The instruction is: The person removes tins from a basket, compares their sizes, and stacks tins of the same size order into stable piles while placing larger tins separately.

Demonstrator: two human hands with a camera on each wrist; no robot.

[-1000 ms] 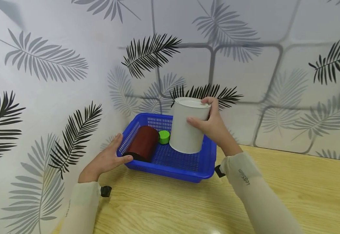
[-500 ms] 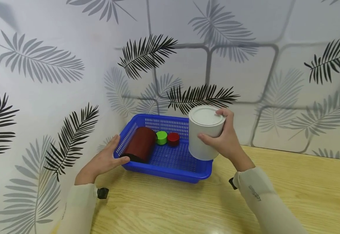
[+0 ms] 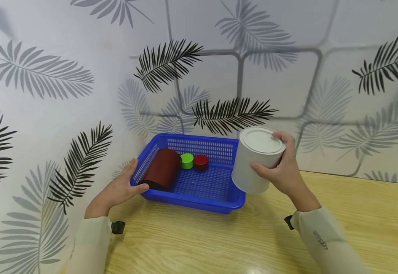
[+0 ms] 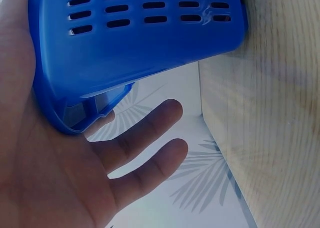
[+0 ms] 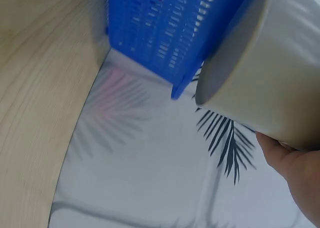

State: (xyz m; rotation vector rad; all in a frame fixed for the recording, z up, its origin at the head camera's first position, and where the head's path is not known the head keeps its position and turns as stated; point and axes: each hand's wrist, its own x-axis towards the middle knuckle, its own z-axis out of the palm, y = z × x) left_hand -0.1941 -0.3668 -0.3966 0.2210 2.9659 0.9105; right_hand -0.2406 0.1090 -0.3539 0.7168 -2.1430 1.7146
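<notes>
In the head view my right hand (image 3: 289, 173) grips a white lidded can (image 3: 251, 171), fingers at its lid edge and thumb on its side. The can is slightly tilted, in the air over the right end of a blue plastic basket (image 3: 192, 201). My left hand (image 3: 116, 190) touches the basket's left end, thumb at the front rim and fingers stretched along the side. The left wrist view shows straight, spread fingers (image 4: 145, 133) beside the basket's wall (image 4: 135, 53). Inside the basket lie a dark red cylinder (image 3: 162, 167), a green round piece (image 3: 186, 161) and a red round piece (image 3: 200, 162).
The basket stands on a light wood table (image 3: 185, 236), close to a wall (image 3: 274, 83) covered in leaf patterns. Another stretch of patterned wall (image 3: 48, 125) rises at the left. Bare wood (image 3: 363, 205) extends to the right of the basket.
My right hand has carried the can from above the basket's inside to the right and slightly lower, past the right rim. The red round piece has come into sight. My left hand stays at the basket.
</notes>
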